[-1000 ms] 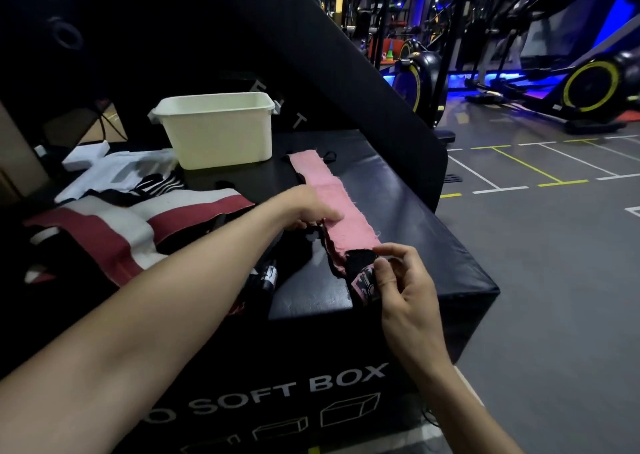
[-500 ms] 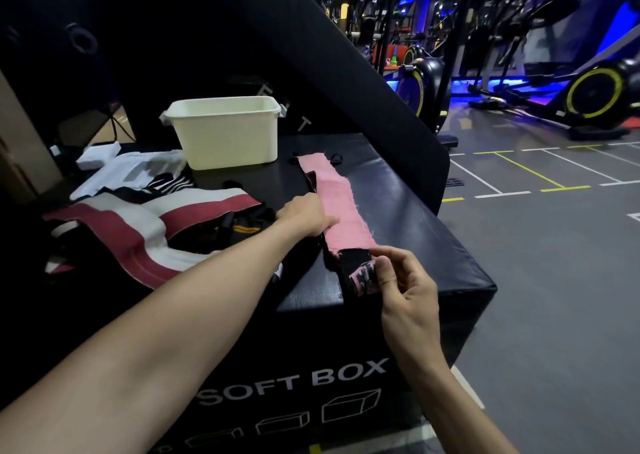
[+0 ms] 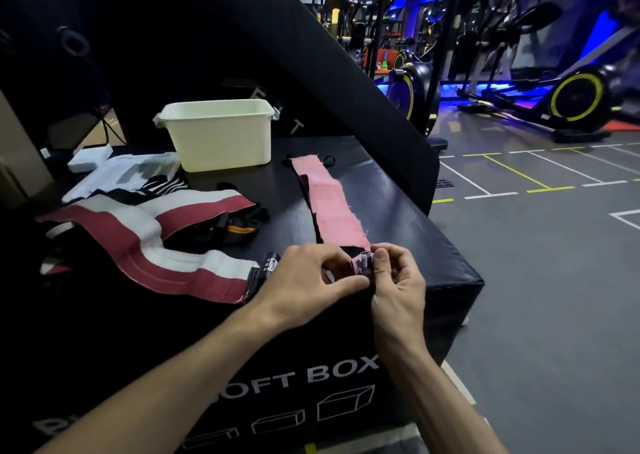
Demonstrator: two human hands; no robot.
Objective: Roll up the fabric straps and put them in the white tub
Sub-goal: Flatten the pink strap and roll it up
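- The near end of the pink strap [image 3: 330, 204] is pinched by both hands at the front edge of the black soft box [image 3: 415, 225].
- Left hand [image 3: 304, 280]: fingers and thumb are curled round the strap's patterned, partly rolled end [image 3: 362, 263], held from its left side.
- Right hand [image 3: 398, 280]: the same end is gripped from the right, w/ thumb and forefinger closed on it; the 2 hands are touching at the roll.
- The rest of the pink strap is laid flat, running away from the hands toward the far side of the box top; a black underside is seen along its left edge.
- White tub [image 3: 221, 135] is set well beyond the hands, to the left of the strap's far end, upright; contents can't be told from this angle.
- A wide red-and-white strap [image 3: 145, 245] is spread just left of the left hand, unrolled; its near end lies beside the left wrist.
- Black straps w/ orange stripes [image 3: 235, 228] are bunched beyond the left hand, betw. the red-and-white strap and the pink one.
- A white cloth [image 3: 117, 176] is lying further left, near the tub.
- Gym bikes [image 3: 571, 100] are seen far off to the right, on the floor.
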